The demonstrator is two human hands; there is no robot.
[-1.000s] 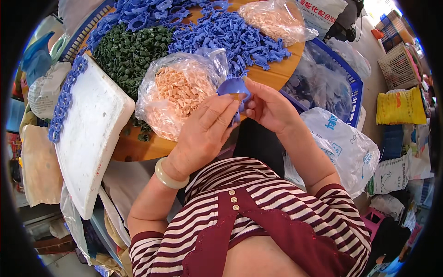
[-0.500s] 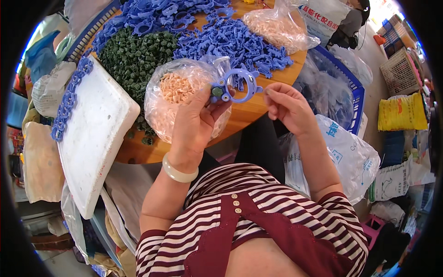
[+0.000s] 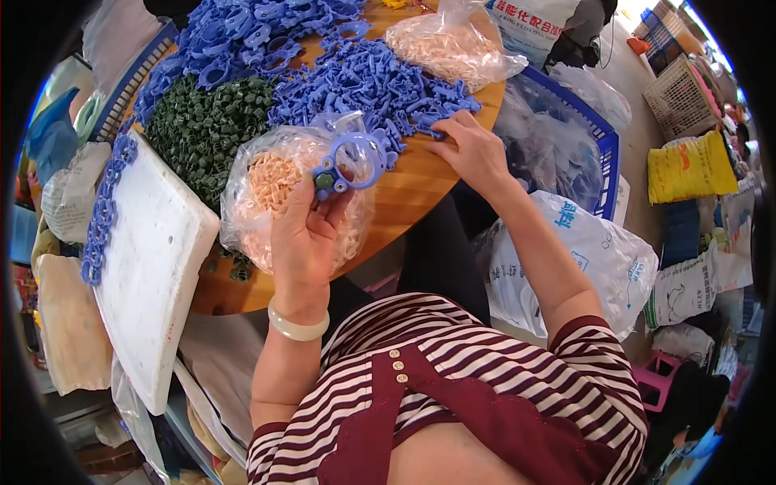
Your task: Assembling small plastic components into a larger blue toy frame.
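My left hand (image 3: 303, 250) is closed on a blue plastic ring-shaped part (image 3: 379, 166), whose round frame points up and right. A dark green piece (image 3: 324, 180) sits in the narrow end of that part, by my thumb. At the right edge of a heap of small blue plastic parts (image 3: 356, 89), my right hand (image 3: 475, 158) has its thumb and forefinger pinched on a small blue plastic part (image 3: 427, 133). Below and behind the left hand lies a clear bag of peach-coloured small pieces (image 3: 275, 178), its top open.
Dark green parts (image 3: 202, 121) and larger blue ring parts (image 3: 234, 40) are heaped on the round wooden table (image 3: 420, 182). A second bag of peach pieces (image 3: 440, 44) lies farther back. Left leans a white foam board (image 3: 153, 250) with blue parts along its edge; right stands a blue basket (image 3: 602, 145).
My right hand has moved away and up-left to the edge of the blue heap. The left hand still holds the ring-shaped part, now apart from the right. The whole view has shifted slightly.
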